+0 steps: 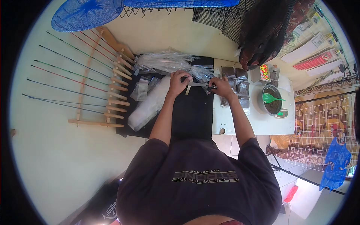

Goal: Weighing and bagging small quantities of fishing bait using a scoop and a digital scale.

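Observation:
My left hand (180,83) and my right hand (222,87) are raised over the right part of a black cloth (195,116), each closed. Between them stretches a pale, narrow, blade-like strip (198,84) with dark ends at the fingers; its exact kind is too small to make out. My left fingers pinch one end, and my right fingers are wrapped round the dark other end. Just below the strip shows a short pale stick (188,90). To the left of my left hand lies a long bundle in whitish plastic (147,108).
Clear plastic bags (165,62) lie along the wall. On the white table (234,125) are dark-filled packets (242,88), a bowl (272,107) with a green scoop (268,98), a small scale (282,113) and a box of colourful pieces (264,72). A wooden rack (112,90) holds thin rods.

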The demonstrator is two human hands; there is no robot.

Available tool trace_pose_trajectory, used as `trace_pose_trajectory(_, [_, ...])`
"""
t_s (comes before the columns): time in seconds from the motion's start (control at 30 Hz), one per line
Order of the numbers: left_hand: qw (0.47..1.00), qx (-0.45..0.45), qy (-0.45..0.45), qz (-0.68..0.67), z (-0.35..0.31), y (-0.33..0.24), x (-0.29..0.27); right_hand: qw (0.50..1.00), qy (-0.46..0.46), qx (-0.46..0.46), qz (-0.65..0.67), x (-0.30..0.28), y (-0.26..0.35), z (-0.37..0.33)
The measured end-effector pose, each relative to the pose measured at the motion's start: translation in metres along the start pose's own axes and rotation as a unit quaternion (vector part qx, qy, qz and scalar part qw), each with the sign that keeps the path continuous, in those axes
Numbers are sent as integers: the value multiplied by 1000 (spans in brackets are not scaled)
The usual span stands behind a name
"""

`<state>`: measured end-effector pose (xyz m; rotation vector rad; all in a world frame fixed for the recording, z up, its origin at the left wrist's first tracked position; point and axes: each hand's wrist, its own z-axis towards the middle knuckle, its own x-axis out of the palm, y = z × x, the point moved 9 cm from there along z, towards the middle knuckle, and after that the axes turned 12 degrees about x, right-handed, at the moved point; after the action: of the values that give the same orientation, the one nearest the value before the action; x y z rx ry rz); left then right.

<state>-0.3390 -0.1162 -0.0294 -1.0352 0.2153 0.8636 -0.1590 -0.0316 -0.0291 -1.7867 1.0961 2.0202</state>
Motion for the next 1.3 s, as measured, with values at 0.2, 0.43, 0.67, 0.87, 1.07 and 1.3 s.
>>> trace_pose_trajectory(0.2, [1000, -8, -1, -11, -1, -2, -3, 1000, 3, 8, 26, -5, 5, -2])
trace_pose_trajectory(0.43, [1000, -3, 5, -9, 3, -4, -3, 1000, -16, -4, 26, -7, 8, 0])
trace_pose_trajectory(0.67, [1000, 20, -17, 5, -1, -1, -6, 999, 24, 39, 24, 0, 3, 1])
trace_pose_trajectory(0.87, [997, 3, -82, 13, 1, 0, -23, 997, -9, 56, 48, -3, 0, -9])
trace_pose_trajectory(1.07, [984, -49, -167, -44, 0, 8, -38, 996, -43, 76, 20, 10, -11, -21])
trace_pose_trajectory(1.3, [978, -129, -60, -151, -18, 19, -13, 986, -23, 163, -32, 48, -26, -31])
